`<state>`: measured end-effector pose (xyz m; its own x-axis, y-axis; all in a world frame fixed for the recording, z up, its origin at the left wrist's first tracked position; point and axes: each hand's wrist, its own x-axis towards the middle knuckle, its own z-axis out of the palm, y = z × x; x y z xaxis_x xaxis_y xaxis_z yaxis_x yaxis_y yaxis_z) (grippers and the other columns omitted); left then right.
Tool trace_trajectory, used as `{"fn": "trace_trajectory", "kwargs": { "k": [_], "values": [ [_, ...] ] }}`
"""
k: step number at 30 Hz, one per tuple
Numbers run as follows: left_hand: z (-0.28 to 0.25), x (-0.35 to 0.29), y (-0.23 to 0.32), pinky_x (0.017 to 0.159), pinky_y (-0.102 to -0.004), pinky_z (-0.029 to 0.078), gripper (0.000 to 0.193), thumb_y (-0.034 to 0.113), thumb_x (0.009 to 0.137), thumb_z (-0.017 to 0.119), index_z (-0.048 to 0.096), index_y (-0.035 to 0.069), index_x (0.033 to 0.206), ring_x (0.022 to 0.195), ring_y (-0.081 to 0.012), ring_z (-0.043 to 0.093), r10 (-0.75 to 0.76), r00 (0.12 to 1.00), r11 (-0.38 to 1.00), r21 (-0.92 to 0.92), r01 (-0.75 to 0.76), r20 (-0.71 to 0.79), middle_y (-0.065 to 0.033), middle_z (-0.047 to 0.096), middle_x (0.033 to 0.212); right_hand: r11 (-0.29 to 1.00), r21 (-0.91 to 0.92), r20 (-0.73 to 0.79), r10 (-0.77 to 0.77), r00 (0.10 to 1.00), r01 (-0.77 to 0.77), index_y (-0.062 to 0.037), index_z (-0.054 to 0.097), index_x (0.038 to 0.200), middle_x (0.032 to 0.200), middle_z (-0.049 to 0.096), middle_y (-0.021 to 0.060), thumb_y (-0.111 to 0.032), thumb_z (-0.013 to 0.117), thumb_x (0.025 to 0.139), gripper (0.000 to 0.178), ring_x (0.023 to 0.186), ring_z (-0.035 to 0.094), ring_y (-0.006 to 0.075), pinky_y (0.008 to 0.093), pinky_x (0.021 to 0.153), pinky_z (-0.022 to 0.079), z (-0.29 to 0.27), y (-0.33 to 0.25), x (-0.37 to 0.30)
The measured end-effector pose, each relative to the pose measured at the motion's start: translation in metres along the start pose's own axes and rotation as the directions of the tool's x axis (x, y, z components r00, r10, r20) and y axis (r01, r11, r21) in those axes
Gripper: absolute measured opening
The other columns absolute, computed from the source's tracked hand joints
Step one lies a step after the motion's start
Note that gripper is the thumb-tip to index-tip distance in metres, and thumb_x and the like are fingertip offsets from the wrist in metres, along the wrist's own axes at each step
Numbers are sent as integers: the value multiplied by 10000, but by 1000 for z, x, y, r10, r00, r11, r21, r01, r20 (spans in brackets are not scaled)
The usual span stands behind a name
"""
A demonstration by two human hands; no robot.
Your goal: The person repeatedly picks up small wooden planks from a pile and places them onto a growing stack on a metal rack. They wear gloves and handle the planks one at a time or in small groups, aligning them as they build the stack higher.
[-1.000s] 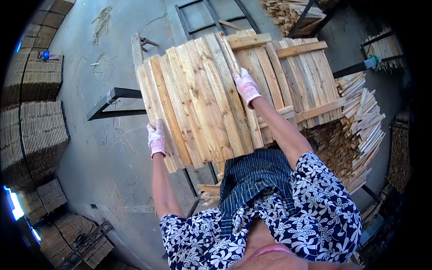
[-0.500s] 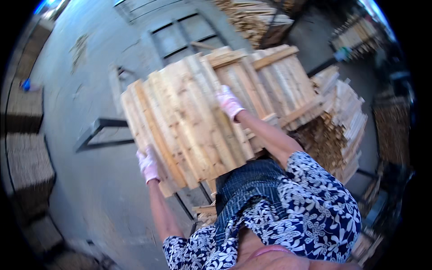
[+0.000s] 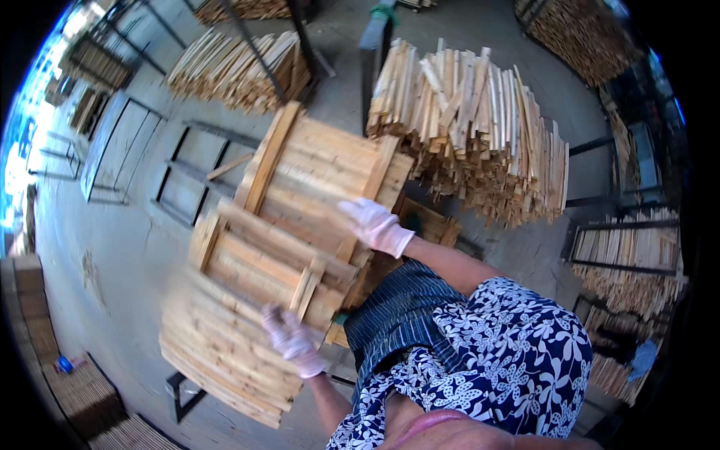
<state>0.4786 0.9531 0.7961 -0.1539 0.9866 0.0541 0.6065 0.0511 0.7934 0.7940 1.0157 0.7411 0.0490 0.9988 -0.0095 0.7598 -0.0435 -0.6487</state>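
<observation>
Several pale wooden slats lie side by side as a panel (image 3: 225, 349) at the near left. Beside it lies a second slatted panel (image 3: 247, 259) with short cross battens, and farther off a third, battened panel (image 3: 322, 161). My left hand (image 3: 292, 343), in a pale pinkish glove, is over the edge between the near two panels, fingers apart; whether it touches the wood I cannot tell. Gloved the same way, my right hand (image 3: 376, 225) reaches over the right side of the third panel near its batten (image 3: 381, 166), fingers stretched out and slightly blurred.
A large stack of loose wooden strips (image 3: 480, 127) stands at the far right, with another pile (image 3: 236, 67) at the far left. A dark metal frame (image 3: 199, 169) lies on the floor beyond the panels. Bundled stacks (image 3: 86, 390) line the left edge.
The view has swung to the right. My left hand has come off the slatted panel's outer left edge, and my right hand has moved off its top toward the battened panel.
</observation>
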Motion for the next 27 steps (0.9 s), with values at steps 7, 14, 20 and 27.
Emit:
{"fn": "trace_trajectory", "kwargs": {
  "k": [7,14,20,27],
  "values": [
    [355,0,197,1010,-448,495,524,330,948,654,534,95,1400,1192,-385,616,184,340,970,-114,-215,922,-209,641,1292,597,-125,-443,681,583,-792,-89,553,1309,1165,619,234,-338,595,912,471,1138,593,418,521,979,484,-136,374,-70],
    [613,-14,267,1009,-412,491,681,483,946,626,415,148,1500,1215,-347,631,105,-15,994,-105,-13,994,-204,648,1323,191,236,-498,866,51,-953,-46,461,1387,1316,526,308,-618,481,972,707,1166,573,498,565,972,483,-226,561,-87],
    [774,-64,286,928,-438,511,978,501,877,737,180,144,1597,1218,-407,577,-416,111,816,317,483,903,-251,496,1449,-10,-90,-425,905,29,-996,-50,445,1329,1315,513,271,-686,485,939,747,1217,539,469,591,959,477,-225,583,-65],
    [826,-106,290,1114,-451,411,1215,500,842,772,-22,-69,1564,1379,-443,450,-411,390,908,331,258,824,-368,290,1555,-10,377,-250,962,-112,-926,-33,181,1580,1511,335,278,-677,698,795,1139,1403,349,491,575,1128,341,-232,578,-46]
  ]
}}
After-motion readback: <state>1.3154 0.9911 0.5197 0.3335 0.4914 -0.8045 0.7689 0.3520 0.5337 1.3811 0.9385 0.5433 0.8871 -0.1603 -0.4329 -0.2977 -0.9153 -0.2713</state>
